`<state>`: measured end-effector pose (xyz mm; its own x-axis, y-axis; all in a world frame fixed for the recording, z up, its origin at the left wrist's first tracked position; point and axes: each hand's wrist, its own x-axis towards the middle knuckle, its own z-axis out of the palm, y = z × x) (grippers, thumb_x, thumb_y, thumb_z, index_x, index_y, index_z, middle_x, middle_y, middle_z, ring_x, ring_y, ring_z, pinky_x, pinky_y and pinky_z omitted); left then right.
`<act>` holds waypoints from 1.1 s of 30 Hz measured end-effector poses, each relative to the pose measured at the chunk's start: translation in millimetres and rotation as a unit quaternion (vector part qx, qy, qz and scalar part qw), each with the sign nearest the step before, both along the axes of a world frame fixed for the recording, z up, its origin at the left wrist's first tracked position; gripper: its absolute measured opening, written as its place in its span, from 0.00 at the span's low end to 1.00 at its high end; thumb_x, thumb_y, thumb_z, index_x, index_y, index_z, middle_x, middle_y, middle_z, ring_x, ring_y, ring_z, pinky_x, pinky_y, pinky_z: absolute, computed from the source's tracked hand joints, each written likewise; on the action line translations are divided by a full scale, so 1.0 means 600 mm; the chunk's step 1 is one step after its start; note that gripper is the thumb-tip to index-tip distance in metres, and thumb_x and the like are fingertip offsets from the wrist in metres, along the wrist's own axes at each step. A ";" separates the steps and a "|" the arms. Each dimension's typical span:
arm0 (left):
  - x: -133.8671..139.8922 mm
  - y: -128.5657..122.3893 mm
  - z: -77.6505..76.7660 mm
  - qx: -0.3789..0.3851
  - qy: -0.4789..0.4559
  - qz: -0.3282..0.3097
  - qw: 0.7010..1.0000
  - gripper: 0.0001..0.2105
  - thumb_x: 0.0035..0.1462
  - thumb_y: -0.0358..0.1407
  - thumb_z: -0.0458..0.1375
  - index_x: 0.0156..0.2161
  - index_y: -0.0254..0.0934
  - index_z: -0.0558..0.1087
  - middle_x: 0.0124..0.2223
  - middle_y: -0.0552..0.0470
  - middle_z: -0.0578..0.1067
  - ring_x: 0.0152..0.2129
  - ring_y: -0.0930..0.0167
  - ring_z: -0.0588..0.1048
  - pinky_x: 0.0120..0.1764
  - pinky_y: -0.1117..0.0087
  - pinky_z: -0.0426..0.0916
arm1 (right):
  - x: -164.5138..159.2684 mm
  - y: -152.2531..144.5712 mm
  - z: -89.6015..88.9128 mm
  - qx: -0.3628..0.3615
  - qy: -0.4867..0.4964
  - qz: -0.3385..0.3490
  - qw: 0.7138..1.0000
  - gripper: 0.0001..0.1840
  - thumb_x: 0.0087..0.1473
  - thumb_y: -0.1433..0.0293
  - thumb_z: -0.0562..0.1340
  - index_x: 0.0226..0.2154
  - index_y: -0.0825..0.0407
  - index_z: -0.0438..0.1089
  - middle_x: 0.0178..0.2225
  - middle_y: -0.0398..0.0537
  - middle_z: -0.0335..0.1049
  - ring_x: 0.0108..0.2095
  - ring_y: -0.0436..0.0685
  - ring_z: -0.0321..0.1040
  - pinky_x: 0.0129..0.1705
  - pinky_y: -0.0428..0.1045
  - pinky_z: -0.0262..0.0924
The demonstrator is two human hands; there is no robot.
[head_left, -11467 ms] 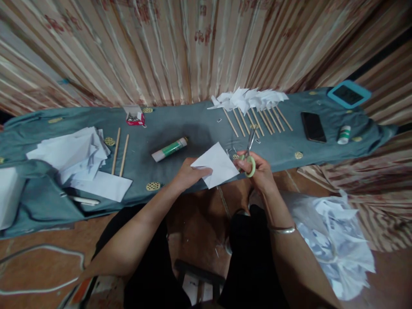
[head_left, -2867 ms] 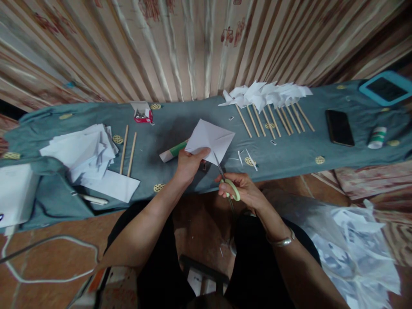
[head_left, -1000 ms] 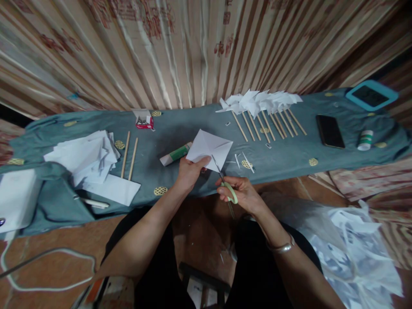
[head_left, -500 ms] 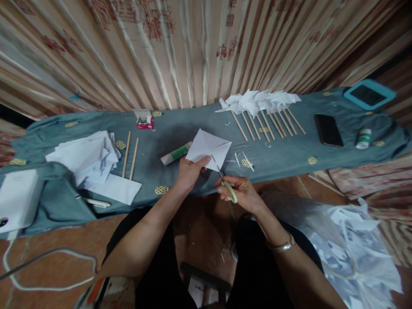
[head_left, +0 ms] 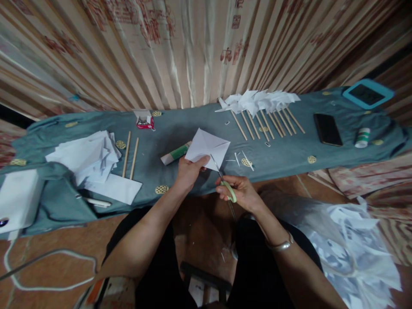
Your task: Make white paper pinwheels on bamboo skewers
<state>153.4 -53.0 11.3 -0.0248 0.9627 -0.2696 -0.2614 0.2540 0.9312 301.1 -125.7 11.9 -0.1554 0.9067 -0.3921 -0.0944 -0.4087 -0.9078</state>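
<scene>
1. Set the paper square (head_left: 208, 148) as the clock centre, with 12 o'clock toward the curtain (head_left: 180, 56). The square is held above the cloth-covered table (head_left: 283, 156), near its front edge.
2. Left hand (head_left: 189, 171): positioned at 7 o'clock. The thumb presses the upper face; the other fingers, mostly hidden, are closed beneath. This pinch presumably braces the sheet against the blades.
3. Right hand (head_left: 240, 191): positioned at 5 o'clock, fingers closed around the green handles of the scissors (head_left: 220, 174). The blades point toward 11 o'clock from the nearest corner, apparently in line with a crease. Whether the blades are parted cannot be told.
4. Tube (head_left: 176, 153): lies at 9 o'clock, partly covered by the square, within easy reach.
5. Paper stack (head_left: 82, 154) and two bare sticks (head_left: 126, 154): also at 9 o'clock, seemingly grouped as supplies.
6. Paper pinwheels (head_left: 254, 103): rowed at 2 o'clock, sticks toward the wearer, probably to protect the overlapping vanes.
7. Paper strips (head_left: 237, 159): scattered between 3 and 4 o'clock, likely offcuts.
</scene>
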 end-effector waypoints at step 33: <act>-0.026 0.027 -0.048 0.148 0.276 -0.187 0.931 0.16 0.45 0.34 0.64 0.41 0.34 0.75 0.36 0.47 0.80 0.34 0.63 0.77 0.34 0.66 0.71 | 0.092 0.054 0.043 0.077 -0.772 0.046 0.629 0.18 0.58 0.68 0.57 0.49 0.61 0.65 0.32 0.62 0.78 0.36 0.67 0.77 0.36 0.53 0.64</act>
<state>137.9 -36.7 -17.5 0.2717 0.9617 -0.0375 0.3323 -0.0571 0.9414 356.6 -93.6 38.0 0.2485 0.9674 -0.0494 0.9662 -0.2439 0.0833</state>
